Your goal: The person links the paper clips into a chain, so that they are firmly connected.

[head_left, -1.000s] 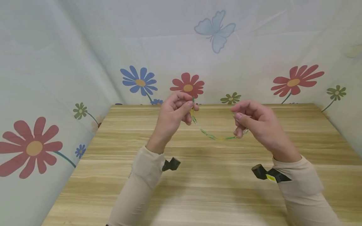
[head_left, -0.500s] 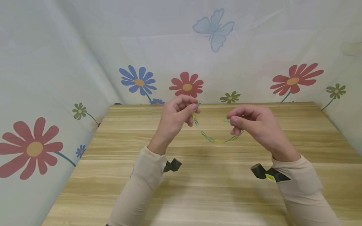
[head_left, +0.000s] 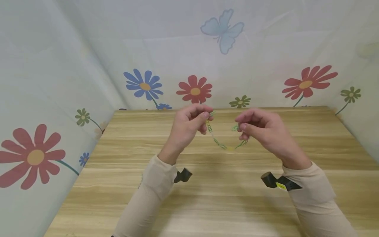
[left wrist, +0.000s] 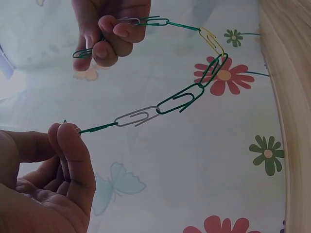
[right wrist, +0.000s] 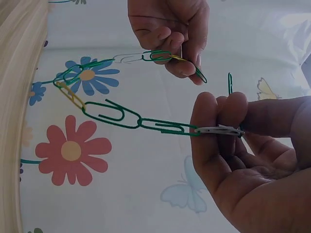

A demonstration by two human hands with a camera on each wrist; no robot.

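Note:
A chain of linked green, yellow and white paper clips (head_left: 220, 144) sags in a curve between both hands, above the table. My left hand (head_left: 189, 126) pinches one end between thumb and forefinger, with a green clip tip sticking out. At the other end my right hand (head_left: 263, 128) pinches a green paper clip (head_left: 235, 127) whose loop points toward the left hand. In the right wrist view a white paper clip (right wrist: 218, 130) lies across the right fingers. The two ends are apart. Parts of the end clips are hidden by the fingers.
The wooden table (head_left: 219, 197) lies below the hands. Behind it hangs a pale curtain (head_left: 165, 42) printed with flowers and a butterfly. A black wrist camera (head_left: 183, 175) sits on the left sleeve, and another black camera (head_left: 269, 180) on the right.
My left hand has moved right and slightly down, closer to the right hand. The right hand has shifted a little left, and its green clip shows more. The chain's curve has narrowed.

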